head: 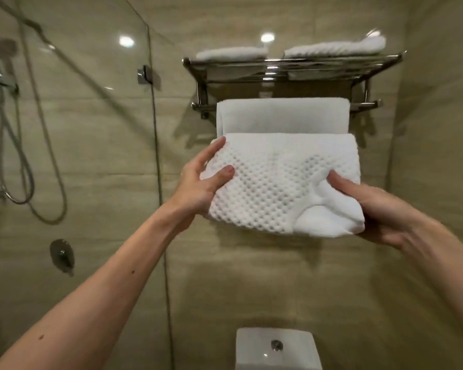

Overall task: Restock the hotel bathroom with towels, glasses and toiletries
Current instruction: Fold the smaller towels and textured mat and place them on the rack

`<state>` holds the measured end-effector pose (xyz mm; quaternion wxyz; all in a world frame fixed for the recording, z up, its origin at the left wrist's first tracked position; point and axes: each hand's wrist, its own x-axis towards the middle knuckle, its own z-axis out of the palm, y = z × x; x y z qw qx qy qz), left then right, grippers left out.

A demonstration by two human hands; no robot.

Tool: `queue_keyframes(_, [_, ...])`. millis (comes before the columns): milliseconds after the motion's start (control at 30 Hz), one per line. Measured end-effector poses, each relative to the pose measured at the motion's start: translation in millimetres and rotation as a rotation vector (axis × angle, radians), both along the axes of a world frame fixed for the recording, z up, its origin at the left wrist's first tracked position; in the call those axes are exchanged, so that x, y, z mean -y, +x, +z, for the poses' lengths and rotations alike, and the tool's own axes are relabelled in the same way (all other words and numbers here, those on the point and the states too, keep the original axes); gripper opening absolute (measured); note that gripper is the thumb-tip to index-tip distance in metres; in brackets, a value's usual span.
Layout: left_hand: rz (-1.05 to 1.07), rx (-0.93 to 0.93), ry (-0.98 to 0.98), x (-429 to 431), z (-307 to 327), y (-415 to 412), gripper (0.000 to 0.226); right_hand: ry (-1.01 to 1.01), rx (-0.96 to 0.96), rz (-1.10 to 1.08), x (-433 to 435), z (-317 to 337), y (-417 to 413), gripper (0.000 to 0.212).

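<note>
Plainly, folded white waffle-textured towel [273,182] between both hands

Beige stone-look wall tiles [251,276] gleam with round reflections of lights [267,37]. On the left stands a glass shower screen [91,129], with a hose [38,169] and chrome mixer [62,253] behind it. A chrome rack [292,73] is fixed above the white cistern [251,351].

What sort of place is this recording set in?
Probably a hotel bathroom: a glass shower screen, a wall-mounted chrome towel rack holding folded white towels, and a toilet cistern below. The left hand and right hand hold a waffle-weave towel.
</note>
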<state>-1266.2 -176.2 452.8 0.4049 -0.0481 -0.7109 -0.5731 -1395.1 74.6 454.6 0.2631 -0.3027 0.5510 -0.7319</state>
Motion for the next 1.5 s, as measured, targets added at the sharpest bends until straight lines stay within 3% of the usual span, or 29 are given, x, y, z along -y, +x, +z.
queue_keyframes(167, [0.075, -0.055, -0.211, 27, 41, -23, 0.056, -0.013, -0.116, 0.022, 29, 37, -27, 0.040])
queue_keyframes(300, [0.105, -0.137, -0.355, 40, 74, -58, 0.055, -0.075, -0.229, -0.146, 44, 67, -54, 0.032])
queue_keyframes(433, [0.076, -0.285, -0.388, 50, 117, -108, 0.051, -0.179, -0.283, -0.302, 48, 108, -84, 0.026])
queue_keyframes(567, [0.073, -0.444, -0.419, 57, 167, -157, 0.047, -0.279, -0.432, -0.306, 44, 146, -107, 0.026])
queue_keyframes(700, [0.042, -0.505, -0.442, 61, 224, -196, 0.045, -0.417, -0.581, -0.342, 43, 192, -130, 0.038])
queue_keyframes(867, [-0.021, -0.505, -0.431, 57, 296, -265, 0.048, -0.427, -0.645, -0.593, 56, 268, -195, 0.036])
queue_keyframes(967, [0.052, -0.512, -0.435, 57, 334, -306, 0.047, -0.495, -0.642, -0.766, 66, 308, -235, 0.051])
queue_keyframes(1033, [0.094, -0.476, -0.423, 55, 353, -327, 0.047, -0.513, -0.642, -0.922, 73, 328, -262, 0.054])
queue_keyframes(1133, [0.126, -0.382, -0.403, 49, 364, -359, 0.048, -0.446, -0.695, -1.165, 82, 345, -298, 0.035])
queue_keyframes(1233, [0.164, -0.141, -0.419, 45, 361, -383, 0.046, -0.248, -0.794, -1.280, 89, 330, -324, 0.028])
queue_keyframes(1333, [0.196, 0.107, -0.470, 46, 364, -388, 0.026, -0.167, -0.799, -1.311, 90, 317, -345, 0.016])
queue_keyframes(1500, [0.165, 0.044, -0.393, 47, 366, -385, 0.022, -0.192, -0.729, -1.453, 89, 316, -360, 0.025])
